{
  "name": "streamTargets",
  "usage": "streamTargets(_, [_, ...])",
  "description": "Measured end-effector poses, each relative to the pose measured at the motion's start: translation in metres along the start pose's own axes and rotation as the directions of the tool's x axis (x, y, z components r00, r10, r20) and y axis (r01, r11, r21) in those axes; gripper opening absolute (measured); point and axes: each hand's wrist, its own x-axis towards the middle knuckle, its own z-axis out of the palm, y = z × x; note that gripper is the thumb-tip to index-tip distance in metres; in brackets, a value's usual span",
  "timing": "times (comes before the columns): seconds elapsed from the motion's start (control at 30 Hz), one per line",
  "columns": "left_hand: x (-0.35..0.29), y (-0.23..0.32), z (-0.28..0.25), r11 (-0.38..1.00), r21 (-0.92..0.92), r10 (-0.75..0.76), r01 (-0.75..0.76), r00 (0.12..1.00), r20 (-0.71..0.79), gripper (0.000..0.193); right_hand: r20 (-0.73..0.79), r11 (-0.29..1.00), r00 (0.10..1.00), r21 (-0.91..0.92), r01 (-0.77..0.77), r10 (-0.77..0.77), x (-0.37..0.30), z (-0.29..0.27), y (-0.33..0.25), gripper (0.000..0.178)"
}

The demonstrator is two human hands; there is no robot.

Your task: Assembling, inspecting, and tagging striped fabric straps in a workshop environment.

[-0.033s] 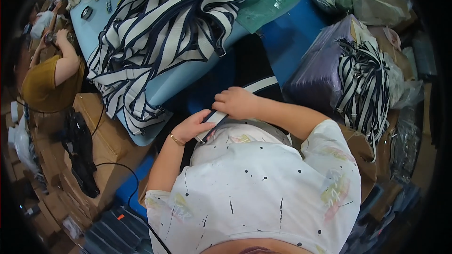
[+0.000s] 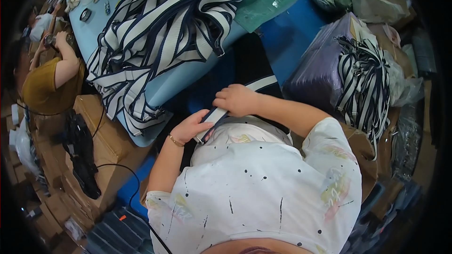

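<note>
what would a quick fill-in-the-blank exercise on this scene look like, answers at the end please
1. Between the left hand and the right hand, the strap has navy edges and a ____ middle.
2. The hand with a bracelet at its wrist is the ____ one.
3. The purple-wrapped stack lies on the picture's ____ side.

Missing words: white; left; right.
</note>
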Motion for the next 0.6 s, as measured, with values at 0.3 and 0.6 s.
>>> streamTargets(0.3, [-0.026, -0.016, -0.014, 0.984, -0.155, 0.096, -0.086, 0.994, 0.055, 0.028, 0.116, 0.983, 0.991, 0.163, -0.088, 0.069, -0.007, -0.026, 0.015, 0.052])
streamTargets(0.6, [-0.049, -0.021, 0.003, 0.986, -0.143, 0.087, -0.089, 0.996, -0.021, 0.023, -0.439, 0.601, 0.780, 0.793, 0.104, 0.445, 0.005, -0.161, 0.095, 0.022])
